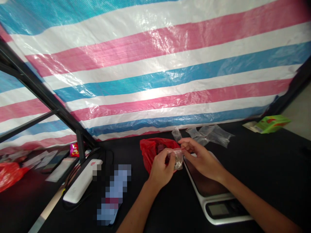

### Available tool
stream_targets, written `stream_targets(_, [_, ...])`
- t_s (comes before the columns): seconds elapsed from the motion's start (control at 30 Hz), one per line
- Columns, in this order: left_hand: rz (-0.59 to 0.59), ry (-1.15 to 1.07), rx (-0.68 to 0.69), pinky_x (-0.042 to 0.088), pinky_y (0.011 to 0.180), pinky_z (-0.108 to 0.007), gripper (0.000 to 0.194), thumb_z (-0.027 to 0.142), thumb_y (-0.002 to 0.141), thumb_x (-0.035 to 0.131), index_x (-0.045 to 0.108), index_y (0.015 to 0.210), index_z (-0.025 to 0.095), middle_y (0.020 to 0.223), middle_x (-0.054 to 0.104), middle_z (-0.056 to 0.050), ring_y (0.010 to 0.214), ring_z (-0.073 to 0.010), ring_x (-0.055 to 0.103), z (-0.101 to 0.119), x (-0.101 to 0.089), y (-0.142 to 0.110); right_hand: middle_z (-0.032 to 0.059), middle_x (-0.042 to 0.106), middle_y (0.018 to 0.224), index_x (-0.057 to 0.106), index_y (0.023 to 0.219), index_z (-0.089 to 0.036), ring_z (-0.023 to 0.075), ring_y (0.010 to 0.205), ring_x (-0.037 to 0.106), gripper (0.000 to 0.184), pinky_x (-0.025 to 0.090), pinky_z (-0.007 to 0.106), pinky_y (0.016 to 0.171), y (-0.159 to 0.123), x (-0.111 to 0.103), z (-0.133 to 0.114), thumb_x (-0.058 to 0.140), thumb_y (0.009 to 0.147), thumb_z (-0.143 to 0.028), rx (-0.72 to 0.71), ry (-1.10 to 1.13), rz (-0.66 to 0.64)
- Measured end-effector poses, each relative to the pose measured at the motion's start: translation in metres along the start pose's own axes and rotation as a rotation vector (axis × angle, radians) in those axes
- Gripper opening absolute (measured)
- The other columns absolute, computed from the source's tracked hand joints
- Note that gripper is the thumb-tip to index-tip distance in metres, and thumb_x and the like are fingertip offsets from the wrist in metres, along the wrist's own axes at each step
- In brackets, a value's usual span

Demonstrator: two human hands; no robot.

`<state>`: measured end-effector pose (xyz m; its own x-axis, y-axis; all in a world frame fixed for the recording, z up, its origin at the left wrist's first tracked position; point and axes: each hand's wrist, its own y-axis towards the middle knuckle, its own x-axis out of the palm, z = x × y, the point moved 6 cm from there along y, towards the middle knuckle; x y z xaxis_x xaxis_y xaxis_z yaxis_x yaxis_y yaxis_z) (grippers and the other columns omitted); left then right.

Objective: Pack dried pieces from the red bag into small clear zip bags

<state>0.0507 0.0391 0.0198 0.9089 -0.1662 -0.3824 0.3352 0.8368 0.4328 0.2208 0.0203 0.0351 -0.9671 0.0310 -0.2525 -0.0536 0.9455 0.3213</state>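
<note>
Both hands meet over the black table, just left of a digital kitchen scale (213, 197). My left hand (161, 168) is closed round a small clear plastic bag (178, 159) with something dark inside. My right hand (200, 158) pinches the top of the same bag with thumb and fingers. Right behind the hands lies a crumpled red plastic bag (152, 149).
Several empty clear small bags (209, 134) lie behind the scale. A green packet (273, 124) sits at the far right. A white power strip (81, 183) and a blurred-out object (114, 194) lie to the left. A striped tarp (155, 64) hangs behind; a black metal frame (43, 94) stands left.
</note>
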Motion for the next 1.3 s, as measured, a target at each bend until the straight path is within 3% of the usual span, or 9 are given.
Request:
stream_targets(0.1, [0.004, 0.014, -0.035, 0.053, 0.075, -0.025, 0.024, 0.036, 0.106, 0.053, 0.071, 0.104, 0.02, 0.093, 0.077, -0.003, 0.081, -0.0166, 0.071, -0.001, -0.001, -0.001, 0.0012, 0.065, 0.096, 0.06, 0.12, -0.028, 0.0187, 0.087, 0.065, 0.021, 0.055, 0.032, 0.08, -0.002, 0.0, -0.002, 0.059, 0.102, -0.041, -0.028, -0.013, 0.019])
stream_targets(0.27, [-0.009, 0.006, -0.037, 0.053, 0.078, -0.026, 0.024, 0.036, 0.106, 0.053, 0.071, 0.105, 0.02, 0.094, 0.077, -0.003, 0.082, -0.0169, 0.071, 0.003, -0.002, -0.001, 0.0002, 0.066, 0.099, 0.054, 0.136, -0.031, 0.0183, 0.088, 0.064, 0.035, 0.054, 0.031, 0.08, -0.003, 0.002, -0.006, 0.06, 0.103, -0.039, -0.012, -0.018, -0.027])
stream_targets(0.4, [-0.013, 0.033, -0.016, 0.055, 0.081, -0.028, 0.02, 0.034, 0.105, 0.055, 0.07, 0.107, 0.021, 0.099, 0.077, -0.005, 0.088, -0.0188, 0.072, 0.004, -0.001, -0.002, -0.0017, 0.063, 0.093, 0.057, 0.128, -0.03, 0.0162, 0.083, 0.062, 0.025, 0.052, 0.028, 0.076, -0.004, 0.002, -0.013, 0.059, 0.103, -0.035, -0.045, -0.029, -0.012])
stream_targets(0.6, [0.033, 0.03, 0.038, 0.055, 0.082, -0.027, 0.014, 0.029, 0.102, 0.058, 0.07, 0.103, 0.021, 0.096, 0.077, -0.004, 0.087, -0.0182, 0.072, 0.009, -0.004, -0.003, -0.0016, 0.067, 0.095, 0.056, 0.134, -0.03, 0.0166, 0.086, 0.062, 0.036, 0.052, 0.03, 0.085, -0.003, 0.001, -0.019, 0.064, 0.099, -0.03, -0.103, -0.09, 0.021])
stream_targets(0.77, [0.033, 0.033, 0.099, 0.053, 0.081, -0.026, 0.011, 0.025, 0.102, 0.058, 0.069, 0.101, 0.021, 0.094, 0.074, -0.004, 0.086, -0.0169, 0.069, 0.016, -0.003, -0.002, -0.0022, 0.065, 0.091, 0.06, 0.127, -0.03, 0.016, 0.081, 0.059, 0.029, 0.051, 0.029, 0.08, -0.004, 0.0, -0.018, 0.064, 0.098, -0.029, -0.138, -0.101, 0.059])
stream_targets(0.9, [0.081, -0.001, 0.128, 0.053, 0.08, -0.027, 0.009, 0.024, 0.101, 0.06, 0.068, 0.1, 0.021, 0.095, 0.072, -0.005, 0.086, -0.0171, 0.068, 0.017, -0.005, -0.001, -0.001, 0.068, 0.099, 0.059, 0.133, -0.032, 0.017, 0.089, 0.063, 0.036, 0.052, 0.031, 0.087, -0.005, 0.004, -0.019, 0.067, 0.098, -0.031, -0.137, -0.091, 0.019])
stream_targets(1.13, [0.079, -0.044, 0.189, 0.054, 0.084, -0.03, 0.007, 0.021, 0.1, 0.063, 0.069, 0.099, 0.021, 0.098, 0.073, -0.006, 0.09, -0.0182, 0.069, 0.023, -0.006, -0.001, -0.0021, 0.066, 0.095, 0.065, 0.119, -0.031, 0.0163, 0.087, 0.063, 0.023, 0.052, 0.029, 0.085, -0.008, 0.004, -0.03, 0.067, 0.097, -0.026, -0.21, -0.122, 0.05])
stream_targets(1.3, [0.133, -0.105, 0.192, 0.056, 0.078, -0.029, 0.007, 0.021, 0.098, 0.065, 0.071, 0.095, 0.02, 0.096, 0.073, -0.007, 0.088, -0.0184, 0.07, 0.028, -0.011, 0.0, -0.0009, 0.069, 0.103, 0.063, 0.129, -0.034, 0.0183, 0.097, 0.064, 0.031, 0.052, 0.032, 0.093, -0.009, 0.004, -0.032, 0.066, 0.099, -0.028, -0.224, -0.14, 0.045])
